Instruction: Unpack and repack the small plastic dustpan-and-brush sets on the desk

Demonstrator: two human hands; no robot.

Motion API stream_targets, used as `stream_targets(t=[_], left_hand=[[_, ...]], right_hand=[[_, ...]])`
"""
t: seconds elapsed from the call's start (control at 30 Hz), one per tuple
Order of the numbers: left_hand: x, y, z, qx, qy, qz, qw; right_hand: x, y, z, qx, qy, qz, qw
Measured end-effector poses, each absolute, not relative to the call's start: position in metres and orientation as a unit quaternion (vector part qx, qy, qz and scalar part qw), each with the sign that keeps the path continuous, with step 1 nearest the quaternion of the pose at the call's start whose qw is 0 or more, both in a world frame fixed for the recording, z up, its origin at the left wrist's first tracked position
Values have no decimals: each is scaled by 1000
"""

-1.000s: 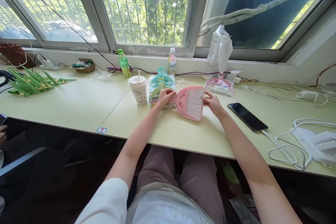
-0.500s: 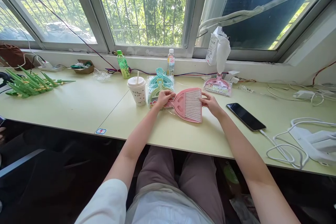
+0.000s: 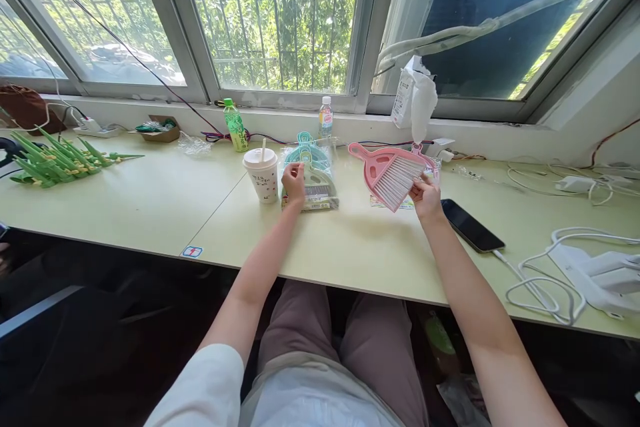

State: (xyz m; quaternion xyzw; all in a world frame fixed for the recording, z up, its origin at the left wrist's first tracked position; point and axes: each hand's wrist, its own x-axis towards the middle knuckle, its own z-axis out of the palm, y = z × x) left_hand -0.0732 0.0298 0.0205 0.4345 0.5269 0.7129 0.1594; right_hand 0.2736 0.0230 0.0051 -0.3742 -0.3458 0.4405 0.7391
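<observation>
My right hand (image 3: 427, 197) grips a pink dustpan (image 3: 373, 173) with its white-bristled brush (image 3: 399, 180) nested in it, holding it by the wide end, tilted, with the handle pointing left. Behind it, partly hidden, lies another packaged pink dustpan set (image 3: 433, 170). My left hand (image 3: 294, 184) is closed, fingertips together, over the left side of a pile of green and teal dustpan sets (image 3: 320, 177) in clear wrapping. Whatever is between its fingers, if anything, I cannot make out.
A white cup with a straw (image 3: 262, 177) stands just left of my left hand. Behind are a green bottle (image 3: 235, 125) and a clear bottle (image 3: 325, 119). A black phone (image 3: 473, 225) with a white cable lies at right. Green spiky pieces (image 3: 60, 159) lie far left.
The pink dustpan has moved right and back in my right hand, turning so its bristles point down-right. My left hand has let go of its handle and shifted slightly left, to the wrapped pile.
</observation>
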Motion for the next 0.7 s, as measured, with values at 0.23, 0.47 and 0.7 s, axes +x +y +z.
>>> stream_targets(t=[0.23,0.47,0.7], left_hand=[[-76,29,17,421,581,695,42],[-64,19,15,533,589,601,-90],[-45,5,21,748,439,497,-24]], right_hand=[[272,23,4,-360,-301,471,747],[263,18,6,-355,-303,480,743],[259,19,1,-371,-337,464,731]])
